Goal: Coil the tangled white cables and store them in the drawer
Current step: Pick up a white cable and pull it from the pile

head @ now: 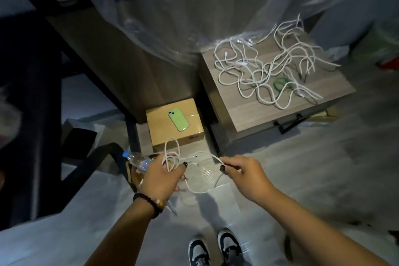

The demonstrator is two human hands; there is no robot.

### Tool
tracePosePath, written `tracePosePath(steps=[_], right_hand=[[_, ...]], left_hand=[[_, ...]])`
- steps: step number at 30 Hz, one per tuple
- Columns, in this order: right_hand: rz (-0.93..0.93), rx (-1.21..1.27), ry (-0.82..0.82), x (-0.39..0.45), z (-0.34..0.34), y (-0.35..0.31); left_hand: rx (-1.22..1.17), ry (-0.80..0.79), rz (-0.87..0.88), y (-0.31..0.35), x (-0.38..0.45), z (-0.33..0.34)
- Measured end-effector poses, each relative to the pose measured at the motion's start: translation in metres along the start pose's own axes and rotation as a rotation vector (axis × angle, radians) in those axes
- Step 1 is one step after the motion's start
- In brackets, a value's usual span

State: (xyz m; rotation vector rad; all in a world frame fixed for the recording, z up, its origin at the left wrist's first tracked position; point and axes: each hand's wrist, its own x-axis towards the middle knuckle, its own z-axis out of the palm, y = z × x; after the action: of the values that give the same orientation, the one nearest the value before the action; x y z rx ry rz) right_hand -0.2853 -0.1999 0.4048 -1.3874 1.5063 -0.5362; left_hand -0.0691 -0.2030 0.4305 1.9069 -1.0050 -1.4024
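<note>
A heap of tangled white cables (267,67) lies on top of a grey wooden drawer unit (248,112) at the right. My left hand (159,175) grips a few loops of one white cable (172,153) above the floor. My right hand (246,173) pinches the same cable further along, and a slack length hangs in a curve between the two hands. The drawer front with its black handle (289,122) looks closed.
A green phone (178,119) lies on a cardboard box (174,127) beside the unit. A plastic bottle (138,161) lies near my left hand. A green band (280,83) sits among the cables. Clear plastic sheeting hangs above. Dark furniture stands at the left.
</note>
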Motion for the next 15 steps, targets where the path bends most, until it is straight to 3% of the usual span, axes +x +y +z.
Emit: tracePosePath(steps=[7,15], right_hand=[[-0.344,-0.245,0.054,-0.043,-0.073,-0.108],[-0.422,-0.159,0.155,-0.077,-0.124,-0.197]], left_hand=[[0.014,-0.020,0.137,0.078,-0.060,-0.023],[0.082,-0.013,0.302,0.123,-0.106,-0.031]])
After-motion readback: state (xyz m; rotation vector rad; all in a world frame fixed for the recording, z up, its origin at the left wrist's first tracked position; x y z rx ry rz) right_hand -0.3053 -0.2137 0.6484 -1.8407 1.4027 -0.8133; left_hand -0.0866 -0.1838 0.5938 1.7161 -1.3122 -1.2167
